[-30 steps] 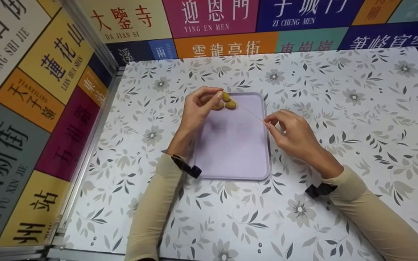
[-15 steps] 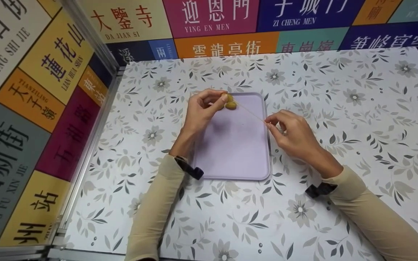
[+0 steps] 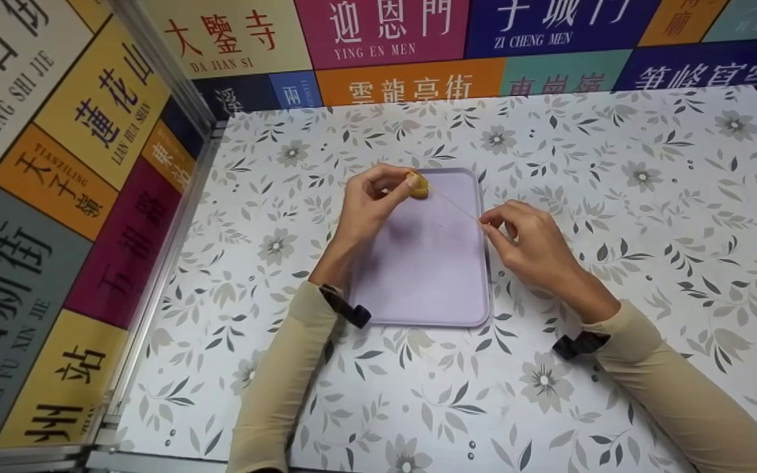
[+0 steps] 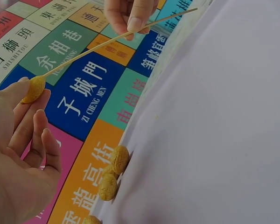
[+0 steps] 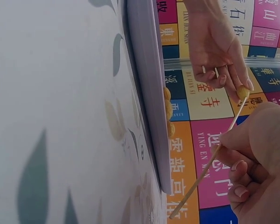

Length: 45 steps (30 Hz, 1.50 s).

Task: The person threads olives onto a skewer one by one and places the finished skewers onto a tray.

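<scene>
My left hand (image 3: 368, 205) pinches a small yellow, wrinkled olive-like fruit (image 4: 36, 89) between thumb and fingertips, above the far part of a pale purple tray (image 3: 431, 282). A thin wooden skewer (image 4: 91, 50) runs from that fruit to my right hand (image 3: 528, 242), its far end right at the fruit. Thumb and fingers of the right hand pinch the skewer partway along, and its other end sticks out past them in the right wrist view. Several more such fruits (image 4: 116, 161) lie at the tray's far side, mostly hidden behind the left hand in the head view.
The tray lies on a table (image 3: 615, 164) covered in white leaf-and-flower print. Panels with coloured place-name signs (image 3: 411, 33) stand along the back and left sides. A metal frame edge (image 3: 148, 295) runs down the table's left side.
My left hand has shifted slightly right and towards me, covering more of the fruits on the tray. The right hand and the skewer have stayed nearly still.
</scene>
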Available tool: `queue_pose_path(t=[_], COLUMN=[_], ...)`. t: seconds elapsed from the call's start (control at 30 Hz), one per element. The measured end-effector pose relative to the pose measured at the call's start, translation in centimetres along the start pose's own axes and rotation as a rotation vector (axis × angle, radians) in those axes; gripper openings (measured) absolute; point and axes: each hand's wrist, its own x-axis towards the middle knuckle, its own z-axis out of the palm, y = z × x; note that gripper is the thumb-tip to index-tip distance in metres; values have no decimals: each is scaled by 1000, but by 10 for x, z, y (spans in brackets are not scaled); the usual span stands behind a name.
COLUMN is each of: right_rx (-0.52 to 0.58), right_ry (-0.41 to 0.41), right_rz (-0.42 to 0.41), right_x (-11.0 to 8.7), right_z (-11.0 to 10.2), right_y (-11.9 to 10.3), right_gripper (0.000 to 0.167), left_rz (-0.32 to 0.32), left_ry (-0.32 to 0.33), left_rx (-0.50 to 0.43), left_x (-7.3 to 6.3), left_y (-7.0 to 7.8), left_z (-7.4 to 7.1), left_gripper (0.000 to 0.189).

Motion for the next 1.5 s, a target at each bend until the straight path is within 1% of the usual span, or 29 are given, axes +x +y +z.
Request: queue_pose_path(t=[0.17, 0.3, 0.4, 0.57, 0.63, 0.7, 0.8, 0.9, 1.13, 1.3, 1.5], right_rx=[11, 13, -1, -27, -31, -34, -40, -31, 4, 11, 11], right_ry=[-3, -16, -24, -42, -51, -62, -69, -71, -80, -72, -68], right_rz=[4, 10, 19, 38, 41, 43, 40, 44, 58, 73, 81], right_x=[1, 3, 4, 4, 4, 4, 4, 4, 3, 2, 2], right_z=[0, -2, -4, -8, -9, -9, -8, -7, -3, -2, 0], right_y=[-1, -4, -5, -2, -1, 1, 2, 3, 10, 13, 14], right_gripper=[8, 9, 9, 9, 9, 10, 10, 9, 6, 5, 3], left_rz=[6, 18, 33, 46, 52, 55, 52, 43, 29, 13, 6], left_ry=[-2, 30, 91, 231, 264, 281, 287, 291, 282, 268, 285], left_rx=[14, 10, 11, -4, -15, -18, -28, -31, -43, -90, -132], left_x=[1, 4, 6, 8, 9, 9, 9, 9, 8, 8, 8], left_y=[4, 11, 15, 19, 20, 20, 20, 19, 14, 11, 9], left_z=[0, -3, -10, -28, -35, -39, -41, -40, -33, -27, -25], left_gripper=[21, 18, 18, 20, 20, 20, 21, 22, 23, 24, 23])
